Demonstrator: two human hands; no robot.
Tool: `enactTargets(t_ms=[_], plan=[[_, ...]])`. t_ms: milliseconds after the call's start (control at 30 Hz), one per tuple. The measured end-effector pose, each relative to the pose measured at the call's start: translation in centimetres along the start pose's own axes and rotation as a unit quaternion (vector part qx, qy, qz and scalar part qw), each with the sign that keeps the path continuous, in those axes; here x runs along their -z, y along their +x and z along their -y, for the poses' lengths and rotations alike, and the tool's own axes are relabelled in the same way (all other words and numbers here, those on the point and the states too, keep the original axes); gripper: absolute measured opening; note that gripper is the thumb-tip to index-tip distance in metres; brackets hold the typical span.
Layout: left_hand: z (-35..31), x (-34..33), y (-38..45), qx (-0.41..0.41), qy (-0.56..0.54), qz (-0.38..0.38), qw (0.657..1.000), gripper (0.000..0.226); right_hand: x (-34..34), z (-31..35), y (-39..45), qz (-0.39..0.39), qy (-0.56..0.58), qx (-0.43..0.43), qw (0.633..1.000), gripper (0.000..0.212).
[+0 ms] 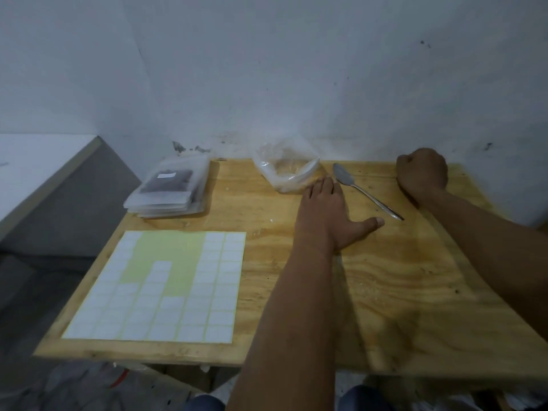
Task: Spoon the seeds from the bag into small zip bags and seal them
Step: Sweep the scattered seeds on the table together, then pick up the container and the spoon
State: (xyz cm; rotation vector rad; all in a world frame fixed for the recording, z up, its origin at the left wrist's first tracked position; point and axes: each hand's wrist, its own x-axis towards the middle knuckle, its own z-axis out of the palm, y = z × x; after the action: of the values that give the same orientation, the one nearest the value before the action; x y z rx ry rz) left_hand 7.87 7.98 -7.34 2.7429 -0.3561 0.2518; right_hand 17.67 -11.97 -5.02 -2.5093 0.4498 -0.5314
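Seeds: pale and grainy, heaped in the bottom of a clear plastic bag point(289, 170) at the far edge of the desk point(385, 277), against the wall; the bag's top looks crumpled and loosely open (hard to be sure through the plastic).
Spoon: a metal spoon point(360, 188) lies flat on the desk just right of the bag, bowl toward the wall, handle pointing back toward the person; nothing holds it.
Small zip bags: a stack of clear zip bags point(170, 188) sits at the far left corner of the desk, well apart from the seed bag; the top one shows something dark inside and a small white label.
Left hand: the left hand point(324, 215) lies flat on the desk, fingers straight and released, fingertips at or touching the near edge of the seed bag.
Right hand: the right hand point(422, 173) rests on the far right of the desk, fingers clenched in a fist, holding nothing.
Label sheet: a sheet of white stickers point(160, 289), some already peeled off, lies at the near left.
Step in hand: the start, by my reading; no seeds are scooped yet.
Next move: likely steadying the bag's mouth, picking up the spoon, and fetching a small zip bag.
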Motion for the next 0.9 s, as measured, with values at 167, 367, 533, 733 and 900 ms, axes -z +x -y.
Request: enactTargets(t_ms=[167, 367, 533, 733, 900], plan=[[-0.3, 1.0, -0.7, -0.051, 0.005, -0.068, 0.996, 0.069, 3.0, 3.2, -1.5, 0.070, 0.382, -0.274, 0.880, 0.023], [1.0, 2.7, -1.2, -0.075, 0.022, -0.323, 0.943, 0.024, 4.5, 5.3, -3.7, 0.187, 0.620, -0.333, 0.685, 0.029], [3.2, 7.6, 1.2, 0.352, -0.133, -0.250, 0.892, 0.032, 4.2, 7.7, -5.6, 0.230, 0.656, -0.343, 0.632, 0.026], [5.6, 9.2, 1.8, 0.362, -0.284, -0.169, 0.871, 0.035, 4.2, 8.6, -7.8, 0.260, 0.529, -0.282, 0.757, 0.033], [5.5, 9.4, -0.2, 0.208, -0.305, -0.196, 0.908, 0.043, 4.8, 6.8, -9.1, 0.201, 0.384, -0.185, 0.882, 0.022]])
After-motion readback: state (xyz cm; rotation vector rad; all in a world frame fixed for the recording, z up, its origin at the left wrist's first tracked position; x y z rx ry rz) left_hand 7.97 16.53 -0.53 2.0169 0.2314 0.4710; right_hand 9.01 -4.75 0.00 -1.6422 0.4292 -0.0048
